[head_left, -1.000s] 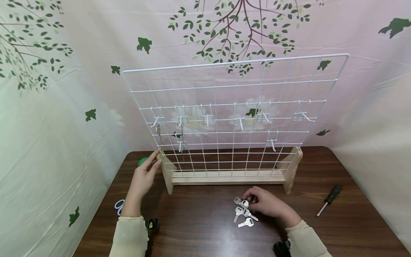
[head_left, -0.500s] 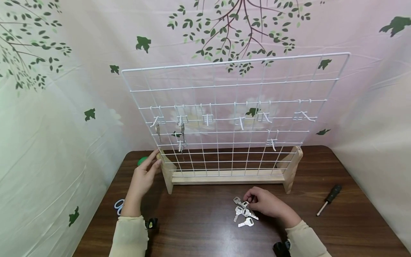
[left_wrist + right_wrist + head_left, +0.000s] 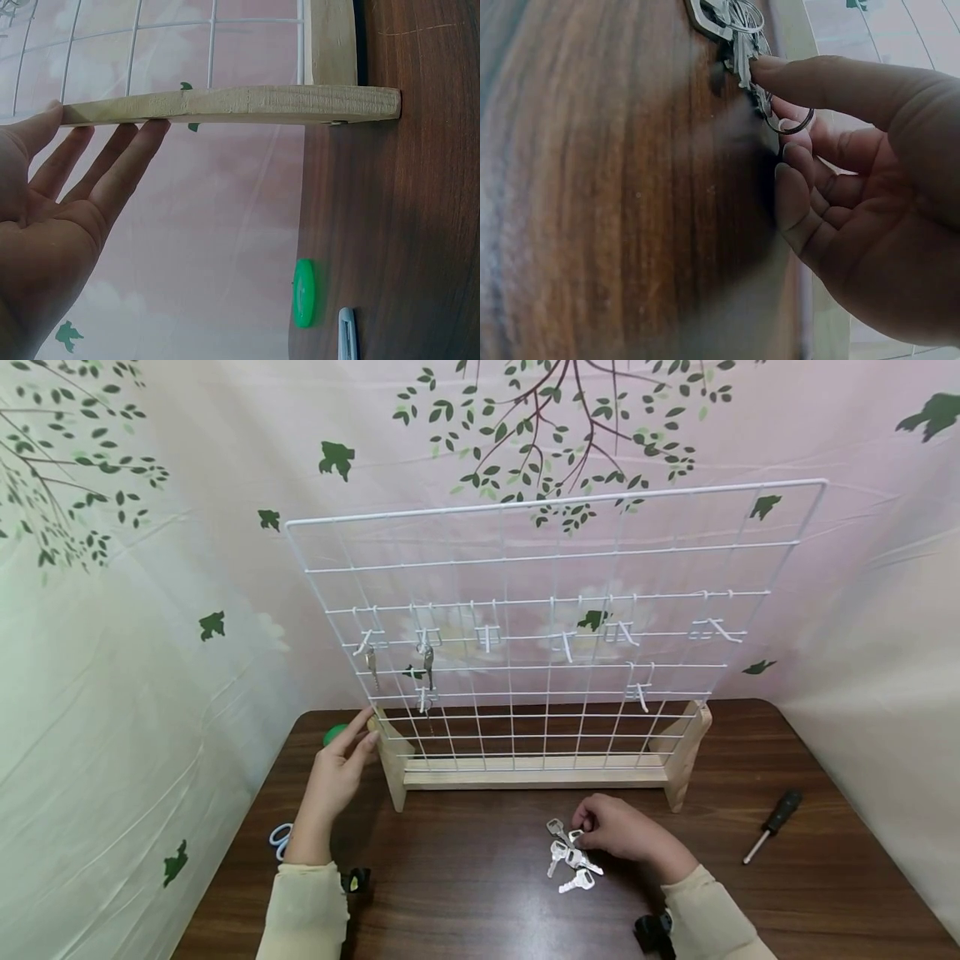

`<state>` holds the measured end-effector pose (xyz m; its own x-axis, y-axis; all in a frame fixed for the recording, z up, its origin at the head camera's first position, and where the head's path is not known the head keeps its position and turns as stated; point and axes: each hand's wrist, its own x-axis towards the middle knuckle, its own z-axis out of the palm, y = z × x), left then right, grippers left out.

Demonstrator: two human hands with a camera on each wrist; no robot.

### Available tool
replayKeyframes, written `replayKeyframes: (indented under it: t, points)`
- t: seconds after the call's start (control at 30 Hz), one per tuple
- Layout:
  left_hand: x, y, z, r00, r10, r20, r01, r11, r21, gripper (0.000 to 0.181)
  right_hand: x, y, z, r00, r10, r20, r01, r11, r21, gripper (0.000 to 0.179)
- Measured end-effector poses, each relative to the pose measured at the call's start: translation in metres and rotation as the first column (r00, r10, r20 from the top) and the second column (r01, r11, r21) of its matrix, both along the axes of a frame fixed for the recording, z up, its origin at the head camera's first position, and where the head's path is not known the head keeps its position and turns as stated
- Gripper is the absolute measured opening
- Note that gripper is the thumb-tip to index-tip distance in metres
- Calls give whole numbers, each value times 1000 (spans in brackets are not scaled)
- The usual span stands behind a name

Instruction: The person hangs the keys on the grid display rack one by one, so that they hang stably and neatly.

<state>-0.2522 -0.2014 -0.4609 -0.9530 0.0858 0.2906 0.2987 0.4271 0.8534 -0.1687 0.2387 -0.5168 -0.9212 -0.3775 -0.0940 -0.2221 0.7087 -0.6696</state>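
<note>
My left hand point(image 3: 335, 781) grips the left side board point(image 3: 247, 103) of a wooden stand, thumb on one face and fingers on the other. The stand bears a white wire grid point(image 3: 555, 502) with several white hooks. Keys hang at its left: one on the end hook point(image 3: 366, 642), another key point(image 3: 428, 666) beside it, and a third lower down. In front of the stand, several loose silver keys point(image 3: 576, 881) lie in a small pile. At the pile's right side my right hand point(image 3: 618, 831) pinches a key, whose split ring point(image 3: 784, 133) shows between thumb and curled fingers.
A black-handled screwdriver point(image 3: 780, 814) lies on the brown table point(image 3: 465, 877) at the right. Pale blue scissor handles point(image 3: 280, 839) show beside the left forearm. A green round object point(image 3: 304, 292) sits behind the left hand. Printed cloth point(image 3: 225, 527) surrounds the table.
My right hand has shifted very slightly right at the key pile. The left hand stays on the side board, and the head view has moved a little.
</note>
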Motion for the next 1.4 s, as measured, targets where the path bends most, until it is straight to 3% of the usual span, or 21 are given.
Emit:
replayKeyframes:
  t: [0.27,0.57,0.9,1.23,1.4]
  points:
    - [0,2,1,1000,-10,9,10,1000,18,49,-1,-2,0,1000,-18,-8,19,999,30,24]
    - [0,2,2,1000,-17,4,17,999,36,48,-2,1,0,997,1,74,3,999,-50,19]
    - [0,3,1,1000,-14,1,14,1000,27,49,-1,7,-6,996,-10,84,20,993,-116,11]
    - [1,4,2,1000,-9,22,8,1000,16,49,1,11,-13,997,-83,-5,81,984,-156,10]
    - [1,4,2,1000,-10,18,10,1000,29,49,2,10,-10,997,-81,-8,77,967,-243,11]
